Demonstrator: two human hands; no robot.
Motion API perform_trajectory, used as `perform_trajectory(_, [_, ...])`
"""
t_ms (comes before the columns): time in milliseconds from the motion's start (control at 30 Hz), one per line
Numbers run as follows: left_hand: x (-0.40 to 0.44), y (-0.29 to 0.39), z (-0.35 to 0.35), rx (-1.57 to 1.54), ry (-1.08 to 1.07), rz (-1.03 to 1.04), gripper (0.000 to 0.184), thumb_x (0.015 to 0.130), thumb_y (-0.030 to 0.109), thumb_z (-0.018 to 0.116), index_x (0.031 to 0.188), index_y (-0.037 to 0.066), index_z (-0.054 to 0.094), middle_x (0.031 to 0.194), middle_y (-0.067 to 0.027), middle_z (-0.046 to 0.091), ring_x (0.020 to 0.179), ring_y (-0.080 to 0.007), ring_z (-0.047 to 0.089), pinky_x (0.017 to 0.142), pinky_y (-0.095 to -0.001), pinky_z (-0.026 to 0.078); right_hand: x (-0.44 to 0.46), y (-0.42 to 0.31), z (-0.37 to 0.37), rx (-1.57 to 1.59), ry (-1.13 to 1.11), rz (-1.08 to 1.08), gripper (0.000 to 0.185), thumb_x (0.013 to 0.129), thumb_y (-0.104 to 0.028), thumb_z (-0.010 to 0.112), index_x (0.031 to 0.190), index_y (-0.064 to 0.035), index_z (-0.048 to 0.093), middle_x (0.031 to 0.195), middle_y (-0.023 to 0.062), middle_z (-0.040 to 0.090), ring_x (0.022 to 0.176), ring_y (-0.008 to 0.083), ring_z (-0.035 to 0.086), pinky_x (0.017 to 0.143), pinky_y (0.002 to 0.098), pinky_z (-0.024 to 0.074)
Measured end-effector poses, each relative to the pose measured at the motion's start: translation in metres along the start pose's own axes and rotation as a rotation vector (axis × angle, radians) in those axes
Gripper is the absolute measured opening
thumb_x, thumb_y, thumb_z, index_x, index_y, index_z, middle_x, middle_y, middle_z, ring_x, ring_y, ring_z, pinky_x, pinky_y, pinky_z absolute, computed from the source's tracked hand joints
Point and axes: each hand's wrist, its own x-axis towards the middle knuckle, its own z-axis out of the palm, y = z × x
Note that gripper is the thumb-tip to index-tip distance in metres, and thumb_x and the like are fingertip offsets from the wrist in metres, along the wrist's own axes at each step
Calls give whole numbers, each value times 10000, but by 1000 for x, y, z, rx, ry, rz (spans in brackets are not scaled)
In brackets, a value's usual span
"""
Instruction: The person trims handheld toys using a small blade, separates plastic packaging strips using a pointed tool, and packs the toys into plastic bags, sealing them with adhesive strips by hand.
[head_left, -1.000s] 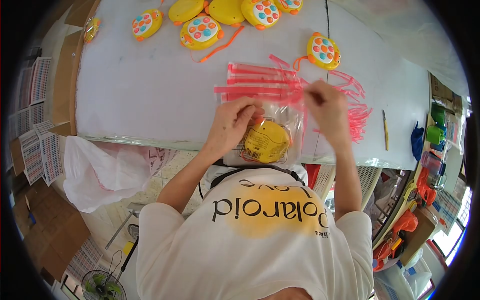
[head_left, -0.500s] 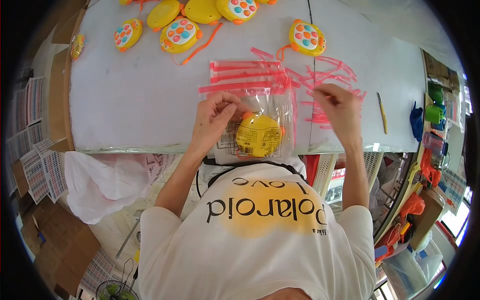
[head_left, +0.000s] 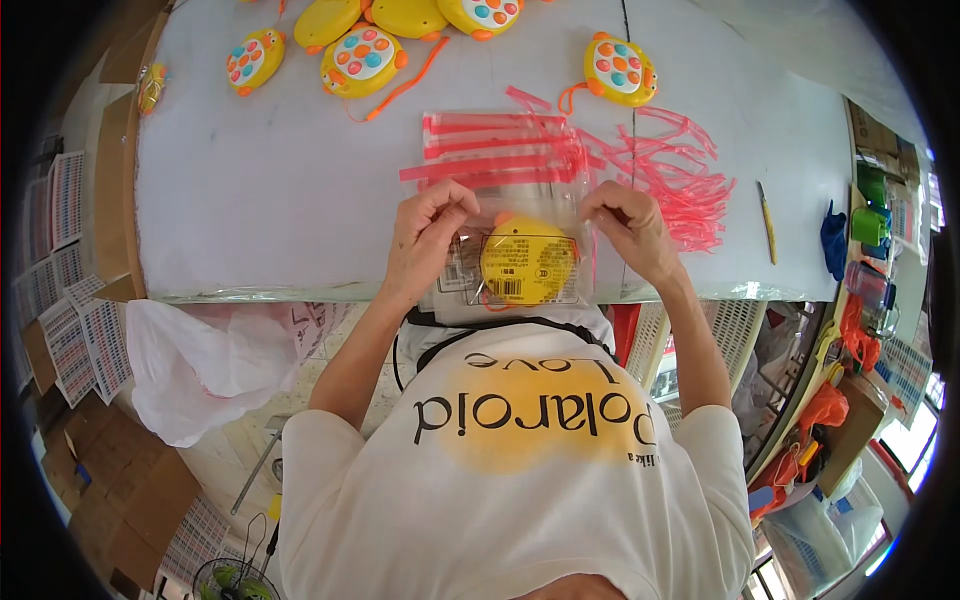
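A clear plastic bag (head_left: 465, 268) with printed black text lies at the table's near edge, a yellow duck-like toy (head_left: 527, 262) inside it. My left hand (head_left: 430, 232) pinches the bag's upper left side, its fingers closed. On the opposite side, my right hand (head_left: 636, 230) is closed in a pinch at the bag's upper right corner. Just beyond the hands lies a stack of clear bags with pink-red bands (head_left: 490, 150). Torn pink strips (head_left: 685, 190) form a loose heap to the right of my right hand.
Several yellow toys with coloured buttons, one of them a toy (head_left: 618, 70) with an orange strap, lie toward the far side. A yellow pen-like knife (head_left: 766, 222) rests at the right. Cardboard (head_left: 115, 190) borders the left edge; a white plastic bag (head_left: 205, 370) hangs below.
My right hand has moved left and down from above the strip heap to the bag's corner. The bag with the toy has shifted slightly right; my left hand stays at its side.
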Motion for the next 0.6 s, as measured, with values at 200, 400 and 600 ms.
perform_trajectory(200, [-10, 9, -3, -119, -34, -77, 95, 835, 26, 514, 743, 46, 527, 644, 64, 455, 643, -8, 461, 533, -169, 339, -3, -21, -13, -110, -244, -73, 196, 746, 160, 444, 779, 30, 587, 836, 83, 573, 754, 159, 558, 677, 264, 445])
perform_trajectory(400, [-38, 71, -65, 27, 294, 185, 114, 842, -30, 525, 788, 50, 465, 860, -115, 675, 824, -117, 621, 710, -246, 476, 60, -20, -64, -583, 263, -99, 269, 747, 71, 571, 999, -10, 621, 1073, 136, 604, 924, 254, 600, 777, 327, 491])
perform_trajectory(600, [-36, 153, -122, 729, 1164, 817, 119, 866, -84, 515, 947, 0, 539, 1087, -155, 611, 879, -175, 630, 773, -244, 500, 123, 2, -60, -1171, 313, -369, 561, 724, -48, 673, 1260, -93, 510, 1234, 144, 543, 1063, 315, 566, 871, 389, 492])
